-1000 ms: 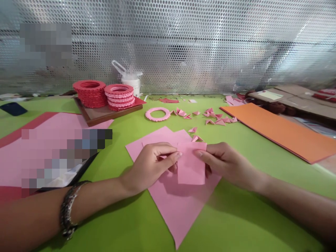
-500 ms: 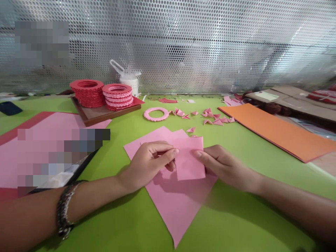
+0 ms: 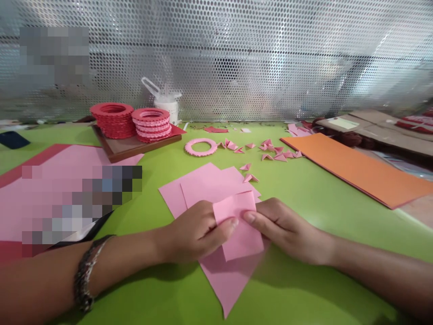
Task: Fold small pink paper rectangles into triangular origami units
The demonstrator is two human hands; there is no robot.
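Observation:
A small rectangular piece of pink paper [image 3: 241,239] is gripped at both sides between my two hands, tilted a little. My left hand [image 3: 199,230] pinches its left edge, thumb on top and fingers behind. On its right side, my right hand [image 3: 284,230] holds it the same way, the fingertips hidden behind the paper. Larger pink sheets [image 3: 199,185] lie overlapped on the green table beneath. Just beyond them are several small folded pink triangles [image 3: 280,155] and a pink paper ring [image 3: 200,147] with a notched edge.
Stacks of red rings [image 3: 113,119] and pink rings [image 3: 152,126] stand on a brown board [image 3: 145,146] at the back left. Near them is a white cup [image 3: 167,108]. Orange sheets [image 3: 358,169] lie at right, pink sheets [image 3: 67,158] at left. A perforated metal panel [image 3: 216,58] closes the back.
Both hands have brought the small paper down and slightly nearer to me, and it is tilted now. My left thumb has moved onto its face. More of the sheets beneath shows.

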